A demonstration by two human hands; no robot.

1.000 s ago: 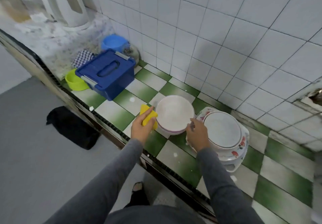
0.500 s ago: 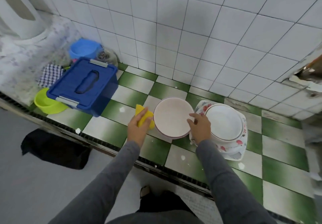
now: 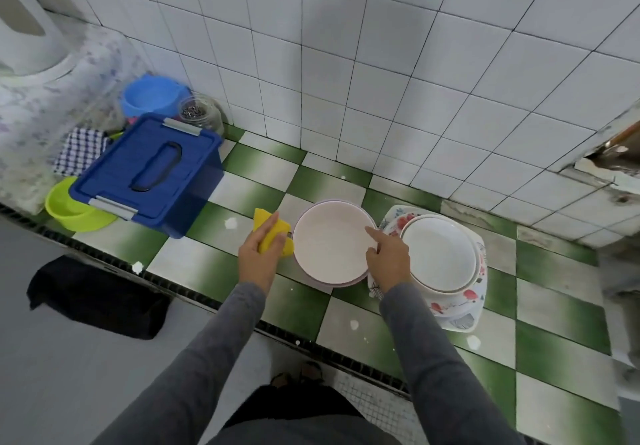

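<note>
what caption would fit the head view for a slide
Left hand grips a yellow sponge beside a pink plate that the right hand touches.

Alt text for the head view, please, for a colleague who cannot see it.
The left hand grips a yellow sponge beside a pale pink plate on a checkered counter; the right hand touches the plate's right rim. Stacked dishes stand right, a blue box left.

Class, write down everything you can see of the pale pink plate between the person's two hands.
The pale pink plate is round, shallow, glossy and plastic-looking, with a raised rim and a bare inside. It lies upright on a second, similar plate whose rim shows beneath, on the green-and-white tiled counter. The right hand touches its right rim with forefinger and thumb; the left hand, holding a yellow sponge, sits beside its left edge.
</note>
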